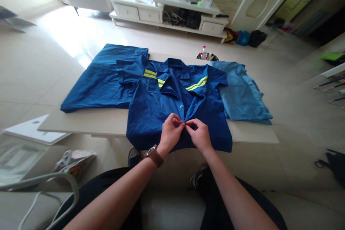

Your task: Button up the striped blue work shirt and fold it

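Note:
A dark blue work shirt [151, 111] with yellow reflective stripes lies flat, front up, on a low beige table [83, 122]. Its collar is open and its lower hem hangs over the near edge. My left hand [170, 133], with a brown watch on the wrist, pinches the shirt's front placket near a button. My right hand [198, 133] pinches the opposite edge of the placket, fingertips meeting the left hand's. Both hands are closed on the fabric at the shirt's lower middle.
A second dark blue garment [99, 79] lies spread on the table's left side. A lighter blue folded garment [242, 93] lies on the right. A small bottle [204, 54] stands at the far edge. A white TV cabinet [167, 10] lines the back wall. Papers and a bag lie on the floor at left.

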Action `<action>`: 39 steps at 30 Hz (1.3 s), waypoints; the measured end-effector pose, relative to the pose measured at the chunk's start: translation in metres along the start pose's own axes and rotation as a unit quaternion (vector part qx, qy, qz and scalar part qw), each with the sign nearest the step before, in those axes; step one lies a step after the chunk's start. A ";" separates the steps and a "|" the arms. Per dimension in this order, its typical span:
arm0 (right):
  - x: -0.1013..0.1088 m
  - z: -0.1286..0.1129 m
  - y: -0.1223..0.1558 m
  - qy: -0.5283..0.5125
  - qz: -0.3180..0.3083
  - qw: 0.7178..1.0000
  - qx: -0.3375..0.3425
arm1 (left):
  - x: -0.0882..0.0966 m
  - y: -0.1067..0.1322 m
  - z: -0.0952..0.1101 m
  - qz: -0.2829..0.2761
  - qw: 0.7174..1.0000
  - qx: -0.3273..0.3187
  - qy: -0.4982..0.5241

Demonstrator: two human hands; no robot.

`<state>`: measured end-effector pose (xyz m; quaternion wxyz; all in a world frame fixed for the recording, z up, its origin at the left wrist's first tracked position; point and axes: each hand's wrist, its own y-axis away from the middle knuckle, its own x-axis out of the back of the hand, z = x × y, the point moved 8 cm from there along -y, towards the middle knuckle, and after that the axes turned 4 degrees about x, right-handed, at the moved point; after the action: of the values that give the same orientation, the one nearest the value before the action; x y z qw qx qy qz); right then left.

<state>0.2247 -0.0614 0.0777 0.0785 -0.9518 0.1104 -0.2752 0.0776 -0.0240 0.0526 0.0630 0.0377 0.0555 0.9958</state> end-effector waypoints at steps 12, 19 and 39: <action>0.007 0.000 -0.002 0.022 0.004 1.000 0.002 | -0.005 -0.001 -0.006 0.004 0.996 0.030 0.080; 0.005 0.015 -0.002 -0.015 0.023 0.999 -0.040 | -0.006 -0.002 -0.006 0.002 0.991 0.038 0.127; 0.003 0.003 -0.001 -0.025 0.027 0.999 -0.024 | -0.005 -0.002 0.002 -0.028 0.999 0.027 0.037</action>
<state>0.2283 -0.0613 0.0770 0.0656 -0.9565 0.1409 -0.2467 0.0833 -0.0225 0.0542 0.0875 0.0010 0.0854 0.9925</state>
